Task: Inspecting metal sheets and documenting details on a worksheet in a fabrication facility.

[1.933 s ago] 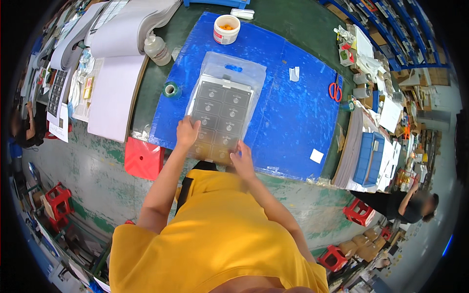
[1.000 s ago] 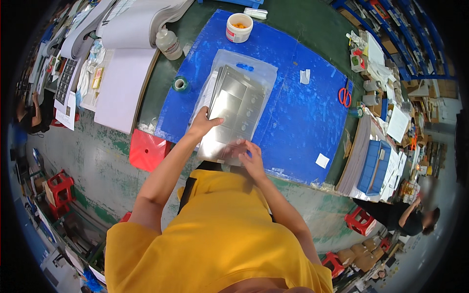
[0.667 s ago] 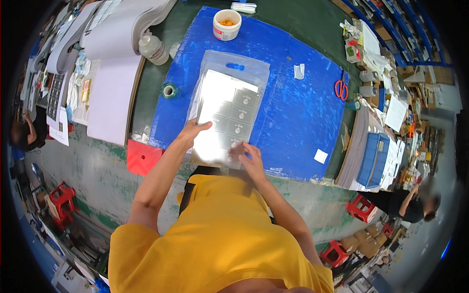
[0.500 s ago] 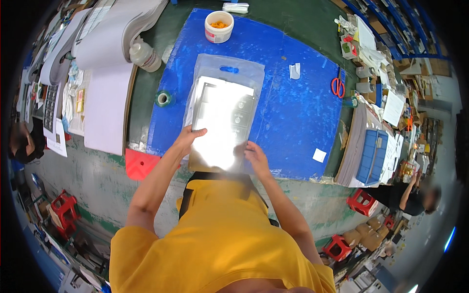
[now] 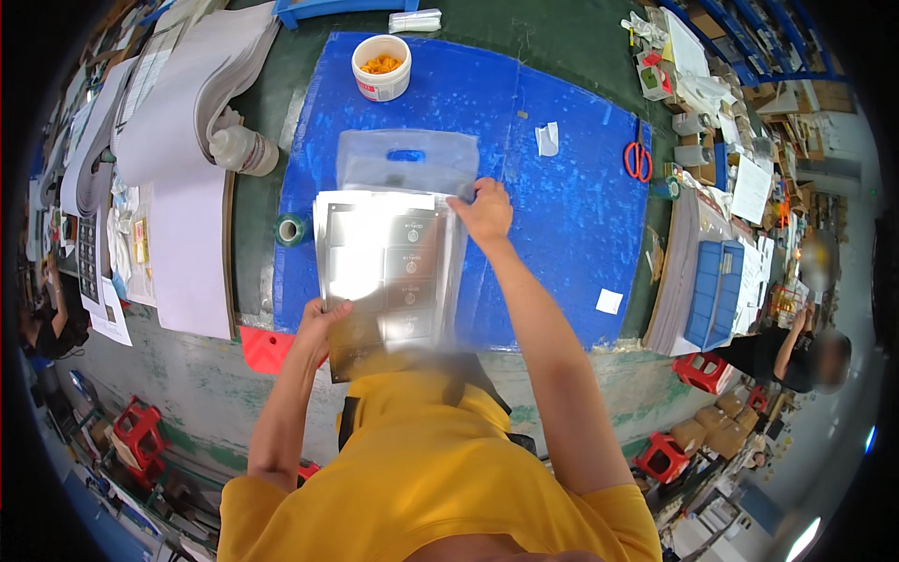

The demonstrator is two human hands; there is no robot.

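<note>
A stack of shiny, mirror-like sheets (image 5: 384,267) with rows of printed panels tilts over the table's near edge. My left hand (image 5: 323,323) grips its lower left edge, thumb on top. Around and behind the sheets is a clear plastic bag (image 5: 370,167) with an oval handle hole; its top end lies flat on the blue mat. My right hand (image 5: 487,215) pinches the bag's upper right edge, beside the sheets' top corner. How far the sheets sit inside the bag is hard to tell through the glare.
On the blue mat (image 5: 562,244) are a white tub (image 5: 382,86) of orange bits, red-handled scissors (image 5: 638,161) and paper scraps. A green tape roll (image 5: 289,229) and a clear bottle (image 5: 243,151) stand left, near large paper stacks (image 5: 192,253). A blue crate (image 5: 714,295) is right.
My right hand has moved up from the sheets' lower right side to the bag's upper right edge. The sheets have slid down toward me and left, exposing more of the bag's top.
</note>
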